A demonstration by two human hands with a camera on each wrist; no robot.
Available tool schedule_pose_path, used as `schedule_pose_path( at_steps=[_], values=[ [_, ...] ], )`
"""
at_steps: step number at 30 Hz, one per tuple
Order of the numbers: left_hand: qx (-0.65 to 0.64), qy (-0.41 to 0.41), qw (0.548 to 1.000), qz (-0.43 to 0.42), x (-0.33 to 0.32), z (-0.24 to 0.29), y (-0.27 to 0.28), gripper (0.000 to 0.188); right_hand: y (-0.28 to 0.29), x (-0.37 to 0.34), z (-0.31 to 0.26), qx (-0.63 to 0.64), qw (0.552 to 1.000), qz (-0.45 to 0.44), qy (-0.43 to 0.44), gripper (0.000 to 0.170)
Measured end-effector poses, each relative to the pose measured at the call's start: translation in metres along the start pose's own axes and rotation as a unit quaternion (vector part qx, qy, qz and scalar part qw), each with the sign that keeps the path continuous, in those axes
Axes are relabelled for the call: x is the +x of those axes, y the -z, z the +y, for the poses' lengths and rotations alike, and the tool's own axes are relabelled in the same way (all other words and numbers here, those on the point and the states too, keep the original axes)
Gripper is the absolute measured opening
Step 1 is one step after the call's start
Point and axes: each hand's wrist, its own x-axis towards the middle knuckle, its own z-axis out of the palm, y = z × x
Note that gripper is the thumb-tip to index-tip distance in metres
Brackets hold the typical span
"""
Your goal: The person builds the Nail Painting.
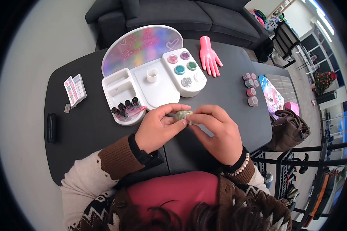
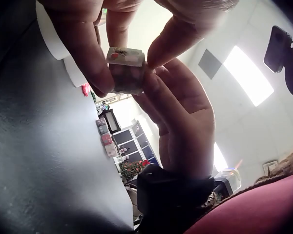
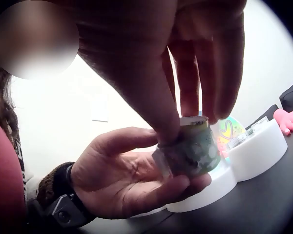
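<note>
In front of the person's chest, the left hand [image 1: 158, 129] holds a small clear jar [image 3: 198, 155] between thumb and fingers. Greenish stuff with pale patches shows through its wall. A printed pale band [image 2: 126, 57] runs round one end of the jar in the left wrist view. From the other side, the right hand [image 1: 221, 134] pinches the jar's edge with thumb and fingertips. Both hands are above the dark table [image 1: 216, 96], near its front side. Fingers cover part of the jar in every view.
A white vanity stand [image 1: 158, 92] bears a small white cup [image 1: 152, 75], glitter pots [image 1: 179, 69] and several polish bottles [image 1: 123, 109]. Behind it lies a pink hand model [image 1: 209, 57]. Small jars [image 1: 251, 92] stand at right; a palette [image 1: 76, 89] and black case [image 1: 51, 128] lie left.
</note>
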Motion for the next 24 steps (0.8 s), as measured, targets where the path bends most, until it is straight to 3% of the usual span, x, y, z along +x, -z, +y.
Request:
schedule_pose_path(
  at_steps=[4, 8, 10, 12, 14, 16, 20, 24],
  values=[
    [-0.029, 0.0, 1.0, -0.006, 0.001, -0.001, -0.002, 0.039, -0.003, 0.0, 0.008, -0.045, 0.998, 0.048, 0.023, 0.043],
    [-0.028, 0.02, 0.999, -0.019, 0.004, -0.005, 0.004, 0.04, 0.016, 0.008, 0.016, -0.006, 1.0, 0.016, 0.014, 0.044],
    [-0.002, 0.068, 0.998, 0.003, 0.005, -0.001, 0.006, 0.04, 0.045, 0.02, 0.041, -0.061, 0.993, 0.099, 0.012, 0.044],
    [-0.003, 0.072, 0.997, 0.002, 0.005, 0.0, 0.006, 0.04, 0.074, 0.029, 0.09, -0.071, 0.982, 0.14, -0.107, 0.043],
    [-0.006, 0.083, 0.997, -0.003, 0.006, 0.001, 0.006, 0.044, 0.104, 0.029, 0.146, -0.187, 0.951, 0.114, -0.22, 0.041],
    [-0.007, 0.069, 0.998, -0.009, 0.005, 0.001, 0.005, 0.046, 0.125, 0.014, 0.23, -0.327, 0.913, 0.039, -0.24, 0.045],
    [-0.015, 0.026, 0.999, -0.027, 0.006, -0.006, 0.008, 0.054, 0.127, 0.007, 0.284, -0.283, 0.916, 0.002, -0.284, 0.051],
    [-0.025, 0.042, 0.998, -0.026, 0.007, -0.004, 0.007, 0.057, 0.122, 0.005, 0.3, -0.208, 0.92, 0.041, -0.33, 0.058]
  ],
)
